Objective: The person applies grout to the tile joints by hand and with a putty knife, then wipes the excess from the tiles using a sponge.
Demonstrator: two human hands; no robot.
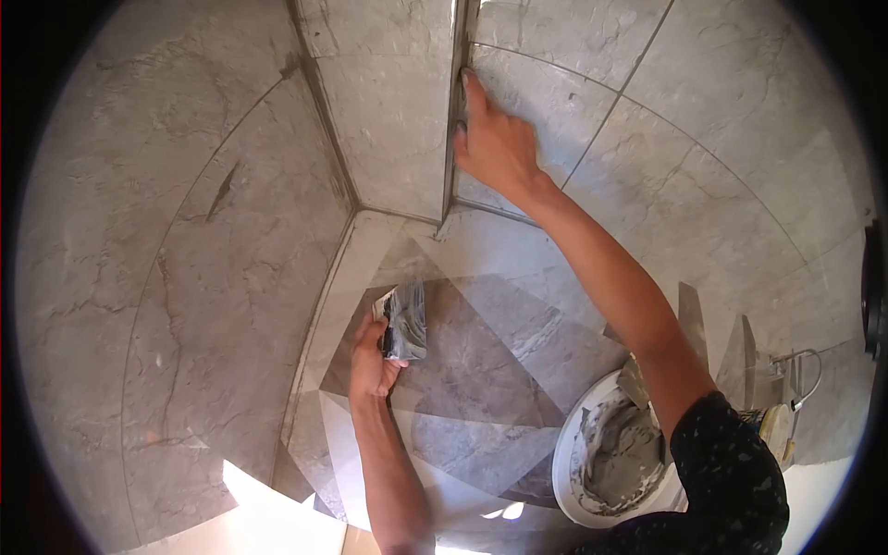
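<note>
My right hand (495, 139) reaches up to the wall, its index finger stretched out and pressed into the dark vertical grout joint (450, 139) at the corner of two grey marble tiles. Low down, my left hand (370, 361) grips a crumpled plastic bag (403, 319) smeared with grey grout, held above the patterned floor tiles. Neither hand touches the bucket.
A white bucket (566, 453) with grey grout and a trowel-like tool in it stands at the lower right, under my right arm. Grey marble tiles (185, 231) cover the walls on all sides. A metal hose fitting (803, 370) sits at the far right. Sunlight falls on the floor at the bottom.
</note>
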